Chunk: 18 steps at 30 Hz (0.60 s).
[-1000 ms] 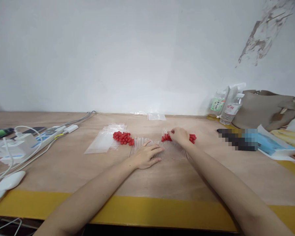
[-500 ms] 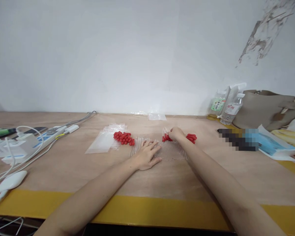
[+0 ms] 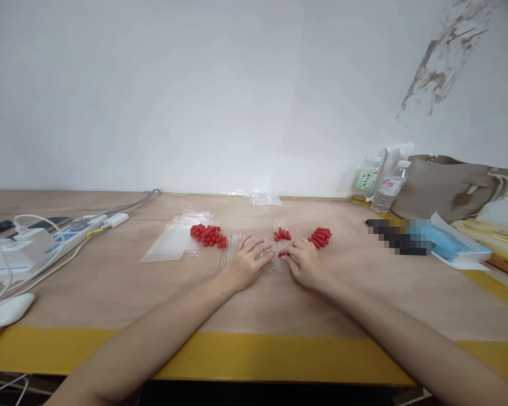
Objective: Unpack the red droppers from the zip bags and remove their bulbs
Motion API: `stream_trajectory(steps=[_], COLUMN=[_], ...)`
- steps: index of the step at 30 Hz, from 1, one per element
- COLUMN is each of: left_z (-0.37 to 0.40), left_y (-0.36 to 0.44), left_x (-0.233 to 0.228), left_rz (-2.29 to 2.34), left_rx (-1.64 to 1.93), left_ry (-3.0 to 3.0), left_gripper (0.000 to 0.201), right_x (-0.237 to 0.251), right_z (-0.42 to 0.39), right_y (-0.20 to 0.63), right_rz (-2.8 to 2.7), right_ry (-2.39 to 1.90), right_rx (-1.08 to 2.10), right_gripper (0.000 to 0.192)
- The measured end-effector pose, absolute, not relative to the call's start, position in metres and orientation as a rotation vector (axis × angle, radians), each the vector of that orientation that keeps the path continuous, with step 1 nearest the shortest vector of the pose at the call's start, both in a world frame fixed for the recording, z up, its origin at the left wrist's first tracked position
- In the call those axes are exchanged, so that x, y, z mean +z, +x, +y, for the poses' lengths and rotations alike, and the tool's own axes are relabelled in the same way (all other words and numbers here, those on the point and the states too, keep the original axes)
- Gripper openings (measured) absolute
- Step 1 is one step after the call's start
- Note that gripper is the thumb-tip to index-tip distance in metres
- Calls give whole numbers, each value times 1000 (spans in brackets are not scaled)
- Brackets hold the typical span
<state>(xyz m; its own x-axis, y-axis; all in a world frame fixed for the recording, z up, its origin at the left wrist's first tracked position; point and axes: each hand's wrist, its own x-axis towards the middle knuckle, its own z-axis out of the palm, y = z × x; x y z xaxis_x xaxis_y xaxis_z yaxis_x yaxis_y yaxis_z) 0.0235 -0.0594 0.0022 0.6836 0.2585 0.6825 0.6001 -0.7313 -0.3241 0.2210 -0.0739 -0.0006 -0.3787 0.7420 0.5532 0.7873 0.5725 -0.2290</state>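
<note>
A row of thin clear tubes (image 3: 232, 251) lies side by side on the table. My left hand (image 3: 248, 262) rests flat across them, fingers spread. Just right of it, my right hand (image 3: 302, 262) is low over the tubes, thumb and fingertips pinched around a small red piece (image 3: 281, 255). A few red pieces (image 3: 283, 234) lie at the tubes' far ends, beyond the gap between my hands. To the left sits a red heap (image 3: 207, 235) of short rounded pieces, and longer red pieces (image 3: 320, 237) are bunched at the right.
Clear plastic bags (image 3: 165, 242) lie left of the heap, with another bag (image 3: 266, 199) by the wall. A power strip (image 3: 78, 231) with cables runs along the left. Bottles (image 3: 390, 186), a grey bag (image 3: 436, 189) and a blue-and-white packet (image 3: 457, 245) stand or lie at the right.
My right hand has come back toward me from the far ends of the tubes, uncovering red pieces there. My left hand stays on the tubes. The view has shifted slightly.
</note>
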Motion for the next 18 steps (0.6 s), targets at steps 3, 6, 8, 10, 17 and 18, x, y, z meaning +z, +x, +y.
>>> stream_trajectory(steps=[3, 6, 8, 10, 17, 18], left_z=[-58, -55, -54, -54, -61, -62], left_y=[23, 20, 20, 20, 22, 21], left_x=[0, -2, -2, -3, -1, 0], left_rz=[-576, -540, -518, -521, -632, -647], left_rx=[-809, -802, -806, -799, -705, -715], left_ry=[-2356, -2333, -2320, -2322, -2461, -2479], left_gripper=[19, 17, 16, 16, 25, 26], right_x=[-3, -2, -3, -6, -19, -19], right_z=[-82, -84, -84, -83, -79, -79], right_y=[217, 213, 212, 211, 213, 214], right_rz=[-2199, -2242, -2268, -2278, -2256, -2261], right_ry=[-1181, -1179, -1159, -1113, -900, -888], right_rx=[-88, -146, -242, -332, -328, -353], right_gripper=[13, 14, 17, 19, 23, 23])
